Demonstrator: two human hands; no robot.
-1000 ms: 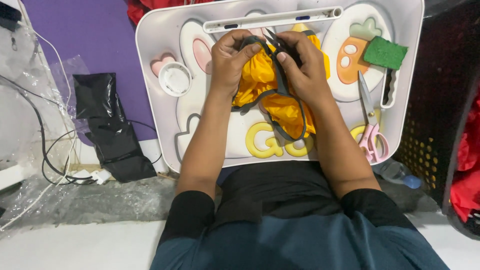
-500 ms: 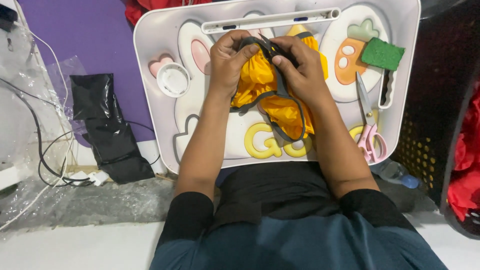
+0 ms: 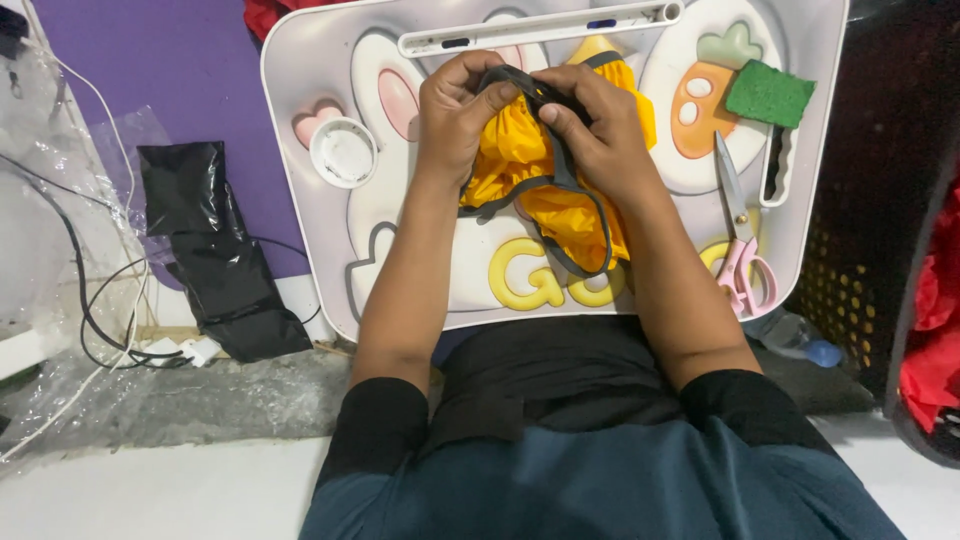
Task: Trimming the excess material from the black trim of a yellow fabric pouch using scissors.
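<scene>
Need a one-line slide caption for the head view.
Both hands, left hand and right hand, pinch the grey trim of yellow fabric over a lap tray.

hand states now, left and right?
Left hand: closed, pinching the grey trim of the yellow fabric.
Right hand: closed on the same trim.

A white lap tray (image 3: 300, 150) printed with a rabbit and a carrot carries pink-handled scissors (image 3: 740, 245) at its right side, a green sponge (image 3: 768, 94) above them, and a small round white lid (image 3: 343, 152) at its left. Off the tray, a black plastic bag (image 3: 205, 250) lies beside tangled cables (image 3: 95, 300) and clear plastic wrap (image 3: 60, 190).
</scene>
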